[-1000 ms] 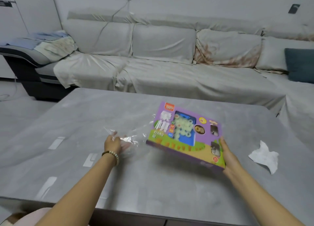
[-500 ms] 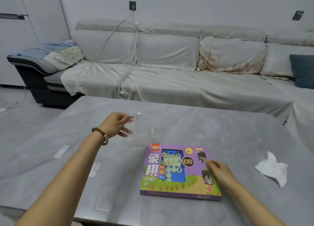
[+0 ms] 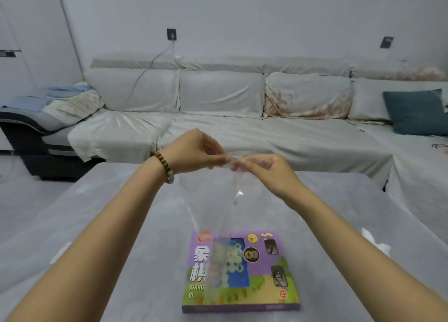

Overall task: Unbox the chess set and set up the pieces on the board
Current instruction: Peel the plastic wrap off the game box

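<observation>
The purple chess set box (image 3: 264,273), printed with "XIANG QI" and a window showing pale round pieces, lies flat and closed on the grey table (image 3: 121,237) near its front edge. Above it hangs a clear plastic wrapper (image 3: 225,212), drooping down over the box's left half. My left hand (image 3: 196,152), with a bead bracelet on the wrist, and my right hand (image 3: 266,169) are raised in front of me. Both pinch the wrapper's top edge, fingertips almost meeting.
A crumpled white tissue (image 3: 375,243) lies on the table at the right. Behind the table runs a long sofa (image 3: 218,118) under pale covers, with a dark blue cushion (image 3: 414,112) at the right end.
The box came down flat on the table and my right hand left it. Both hands rose and now hold the plastic wrapper together, which earlier only my left hand held.
</observation>
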A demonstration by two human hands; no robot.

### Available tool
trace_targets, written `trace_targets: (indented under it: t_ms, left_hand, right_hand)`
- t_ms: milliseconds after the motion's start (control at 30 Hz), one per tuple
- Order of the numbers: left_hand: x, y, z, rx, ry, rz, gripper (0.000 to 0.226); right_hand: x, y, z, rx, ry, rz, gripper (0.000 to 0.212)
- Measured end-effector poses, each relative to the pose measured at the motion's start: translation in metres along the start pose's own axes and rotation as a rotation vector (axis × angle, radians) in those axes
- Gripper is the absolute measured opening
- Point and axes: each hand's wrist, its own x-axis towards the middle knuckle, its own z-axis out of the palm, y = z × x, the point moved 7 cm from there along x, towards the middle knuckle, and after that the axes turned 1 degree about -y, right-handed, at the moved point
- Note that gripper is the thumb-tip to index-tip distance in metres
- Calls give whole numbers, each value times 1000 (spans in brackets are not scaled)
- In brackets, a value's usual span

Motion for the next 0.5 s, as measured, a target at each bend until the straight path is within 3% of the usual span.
trace_targets:
  t_ms: [100, 233, 367, 500]
  left_hand:
    - [20, 3, 8, -75, 23, 4, 26]
    - [44, 5, 72, -555, -109, -93, 49]
    - [65, 23, 181, -585, -307, -81, 26]
    - [90, 42, 266, -748, -330, -218, 19]
  right_hand:
    - [-8, 22, -49, 191, 112, 176, 22]
    - [-33, 62, -113, 455, 233, 311, 23]
    - [-74, 113, -185, 691, 452, 418, 15]
    - [-127, 173, -247, 647, 522, 645, 11]
